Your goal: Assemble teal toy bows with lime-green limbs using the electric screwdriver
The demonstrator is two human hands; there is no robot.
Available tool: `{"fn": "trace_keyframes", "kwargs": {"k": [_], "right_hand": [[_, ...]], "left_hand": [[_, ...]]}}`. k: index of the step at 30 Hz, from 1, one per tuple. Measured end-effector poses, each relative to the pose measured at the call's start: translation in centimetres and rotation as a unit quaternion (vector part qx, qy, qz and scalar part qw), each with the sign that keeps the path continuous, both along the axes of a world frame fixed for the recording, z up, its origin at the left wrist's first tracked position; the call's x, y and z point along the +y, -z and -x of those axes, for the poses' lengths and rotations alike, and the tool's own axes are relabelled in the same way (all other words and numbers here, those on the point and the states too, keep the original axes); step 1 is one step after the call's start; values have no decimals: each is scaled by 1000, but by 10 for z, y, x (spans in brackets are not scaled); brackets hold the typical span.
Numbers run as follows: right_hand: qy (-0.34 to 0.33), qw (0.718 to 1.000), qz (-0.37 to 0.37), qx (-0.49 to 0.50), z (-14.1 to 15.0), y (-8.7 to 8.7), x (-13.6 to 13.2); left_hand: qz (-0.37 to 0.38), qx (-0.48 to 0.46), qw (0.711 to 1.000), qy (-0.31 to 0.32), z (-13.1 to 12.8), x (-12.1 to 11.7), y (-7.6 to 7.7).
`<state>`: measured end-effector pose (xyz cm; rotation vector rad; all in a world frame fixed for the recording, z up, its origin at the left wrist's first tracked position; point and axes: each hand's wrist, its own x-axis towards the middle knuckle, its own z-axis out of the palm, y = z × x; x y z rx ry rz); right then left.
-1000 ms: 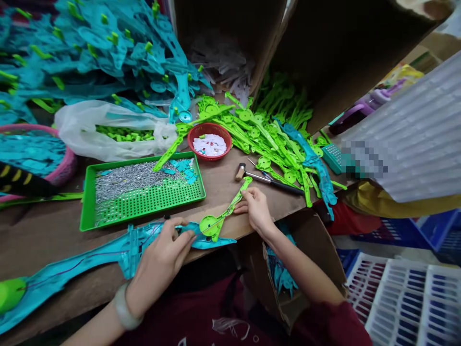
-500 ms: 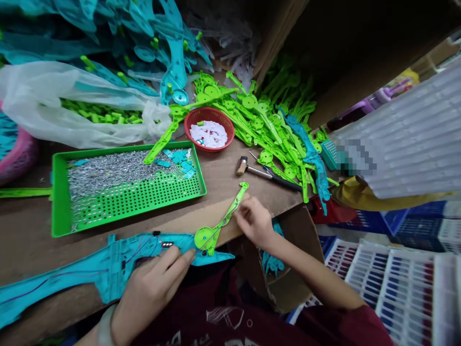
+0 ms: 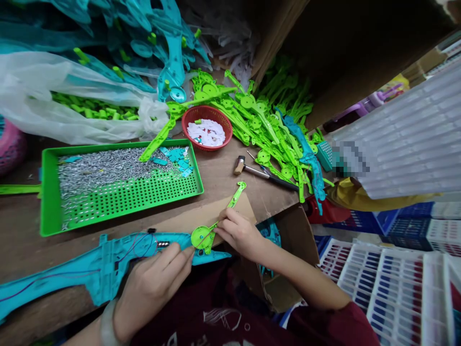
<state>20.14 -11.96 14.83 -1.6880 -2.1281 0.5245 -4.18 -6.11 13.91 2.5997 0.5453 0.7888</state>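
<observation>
My left hand [image 3: 158, 276] is closed, thumb and forefinger pinching the end of a thin wire [image 3: 202, 239] that runs across the round end of a lime-green plastic arm piece [image 3: 200, 236]. My right hand [image 3: 240, 235] is closed on the green piece just beyond its disc; its fingertips partly cover the narrow stem and the wire there. The green piece lies over the pointed end of a long turquoise plastic shell [image 3: 95, 269]. Purple and red wires and a small metal spring-like part [image 3: 163, 244] show inside the shell, partly behind my left hand.
A green perforated tray [image 3: 122, 226] holds many small metal pins and turquoise bits. Behind it are a red basket [image 3: 208, 145] of white pieces and a heap of green arms [image 3: 252, 115]. A hammer [image 3: 266, 174] lies to the right. An open cardboard box [image 3: 298, 240] stands below the table edge.
My right hand has left the upper stem of the green piece and moved down towards its disc. The left hand keeps its pinch. The view has shifted nearer the tray.
</observation>
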Motion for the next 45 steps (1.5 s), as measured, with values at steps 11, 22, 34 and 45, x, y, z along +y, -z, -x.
{"fn": "trace_keyframes", "kwargs": {"k": [11, 22, 34, 45], "right_hand": [[39, 988, 49, -138, 20, -14, 8], [-50, 996, -33, -65, 14, 3, 7], [-22, 995, -94, 33, 6, 18, -18], [-66, 996, -15, -50, 7, -1, -12]], "left_hand": [[-85, 75, 994, -6, -2, -7, 2], [-79, 150, 984, -62, -9, -6, -9], [-88, 139, 986, 8, -3, 2, -5], [-86, 261, 961, 43, -13, -2, -16]]}}
